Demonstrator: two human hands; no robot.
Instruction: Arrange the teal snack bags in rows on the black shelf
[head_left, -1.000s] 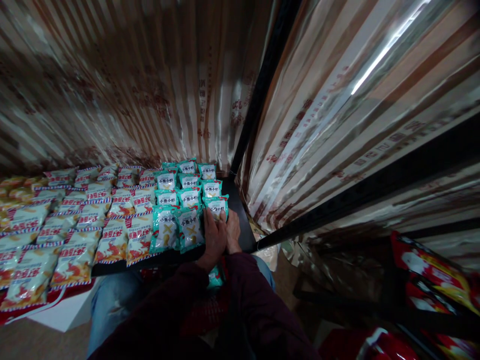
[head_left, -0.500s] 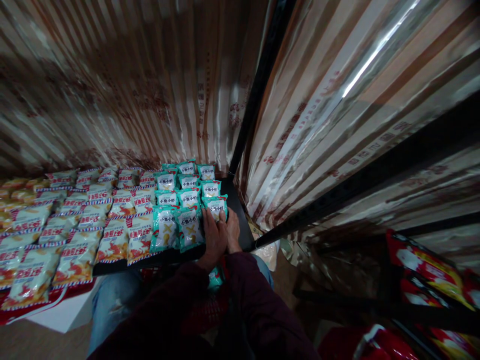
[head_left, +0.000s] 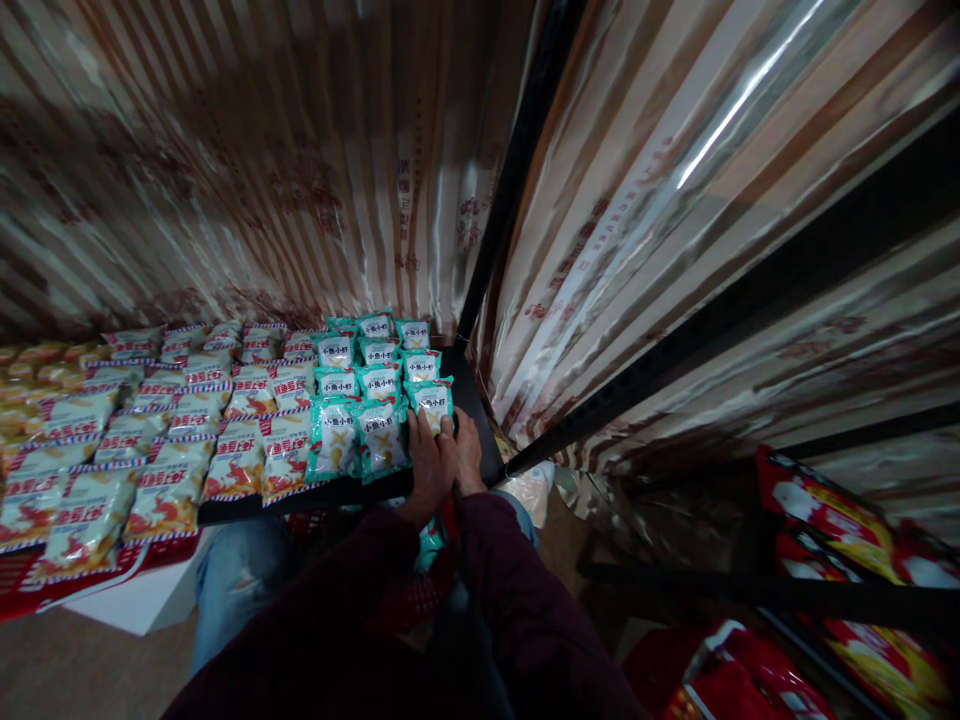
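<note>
A teal-and-white snack bag (head_left: pixel 433 400) lies at the near end of the rightmost row on the black shelf (head_left: pixel 480 415). My left hand (head_left: pixel 431 468) holds its near left side, fingers reaching up along the wrapper. Against its near right side, my right hand (head_left: pixel 466 452) is curved, with the thumb over the bag. Together my hands cover the bag's lower part. Directly left sits a matching teal bag (head_left: pixel 383 438), with more of the same kind in rows behind it.
Several white bags with red print (head_left: pixel 236 465) fill the shelf's left side. Yellowish packs (head_left: pixel 45 365) lie at far left. A black post (head_left: pixel 495 200) and striped plastic sheeting (head_left: pixel 360 150) stand behind. A red basket (head_left: pixel 409 605) is below my arms; red-and-yellow bags (head_left: pixel 832 515) lie at right.
The view has shifted slightly, so the shelf and its bags appear a little higher. My hands stay on the same teal snack bag, nearly unmoved.
</note>
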